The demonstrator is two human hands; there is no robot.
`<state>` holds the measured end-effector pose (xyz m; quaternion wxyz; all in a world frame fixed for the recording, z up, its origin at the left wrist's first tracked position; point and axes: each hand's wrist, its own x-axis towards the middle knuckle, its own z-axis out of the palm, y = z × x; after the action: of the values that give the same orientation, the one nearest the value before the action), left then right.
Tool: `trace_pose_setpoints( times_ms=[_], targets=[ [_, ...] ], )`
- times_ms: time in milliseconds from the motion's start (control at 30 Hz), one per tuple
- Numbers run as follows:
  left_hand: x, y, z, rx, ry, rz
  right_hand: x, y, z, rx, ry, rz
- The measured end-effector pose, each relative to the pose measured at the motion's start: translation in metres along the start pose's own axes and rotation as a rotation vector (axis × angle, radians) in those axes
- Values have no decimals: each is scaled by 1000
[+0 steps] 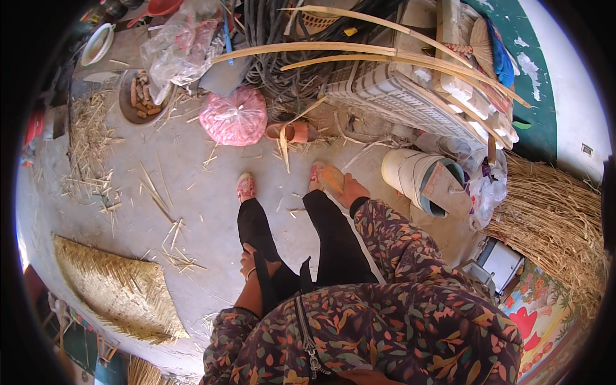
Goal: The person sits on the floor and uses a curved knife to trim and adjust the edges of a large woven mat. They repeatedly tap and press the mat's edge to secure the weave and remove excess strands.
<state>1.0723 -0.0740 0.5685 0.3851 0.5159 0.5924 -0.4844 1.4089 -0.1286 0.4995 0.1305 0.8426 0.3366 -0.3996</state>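
I stand on a concrete floor in black trousers and a floral jacket, with pink sandals on my feet (246, 187). My left hand (249, 262), a bangle at its wrist, lies against my left trouser leg with nothing in it; part of it is hidden by black cloth. My right hand (350, 190) reaches forward and down beside my right foot (323, 176). Its fingers blur into the sandal, so I cannot make out whether it holds anything. Loose bamboo slivers (168, 226) lie scattered on the floor around my feet.
A woven bamboo mat (115, 289) lies at the lower left. Ahead are a pink plastic bag (234, 119), a loose sandal (292, 132), a bowl of brown pieces (141, 96), long bamboo strips (359, 54) over a white crate (398, 96). A white bucket (410, 174) and straw pile (552, 218) stand right.
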Motion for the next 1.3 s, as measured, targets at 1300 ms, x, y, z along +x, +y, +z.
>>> trace_pose_setpoints(
  times_ms=[1300],
  targets=[
    [39,24,13,-101,-27,-209,-9,-30,-132,517,245,-463]
  ],
)
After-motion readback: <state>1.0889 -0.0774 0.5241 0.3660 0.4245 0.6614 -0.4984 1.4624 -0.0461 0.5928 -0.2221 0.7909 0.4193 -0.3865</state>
